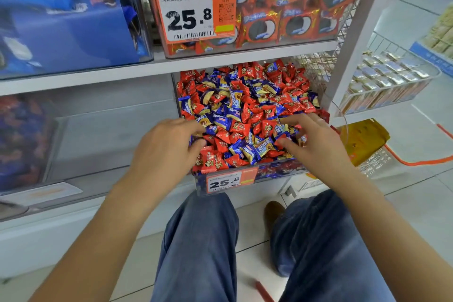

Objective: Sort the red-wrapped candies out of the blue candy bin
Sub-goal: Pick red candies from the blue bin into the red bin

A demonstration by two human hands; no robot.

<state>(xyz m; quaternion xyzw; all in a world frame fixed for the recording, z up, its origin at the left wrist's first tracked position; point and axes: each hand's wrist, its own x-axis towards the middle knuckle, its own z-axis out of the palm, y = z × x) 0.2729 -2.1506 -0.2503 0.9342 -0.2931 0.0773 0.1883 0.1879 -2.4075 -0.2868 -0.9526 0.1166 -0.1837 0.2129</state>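
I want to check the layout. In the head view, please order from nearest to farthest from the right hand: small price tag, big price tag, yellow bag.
From the right hand:
1. Yellow bag, just right.
2. Small price tag, lower left.
3. Big price tag, shelf above.

Candies (247, 115) fill the bin (269, 171), hands at its left (169, 144) and right (316, 140).

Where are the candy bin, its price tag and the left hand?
candy bin (277, 171): head view, clear front wall.
price tag (224, 182): head view, on the printed 25.8.
left hand (169, 144): head view, back of the hand.
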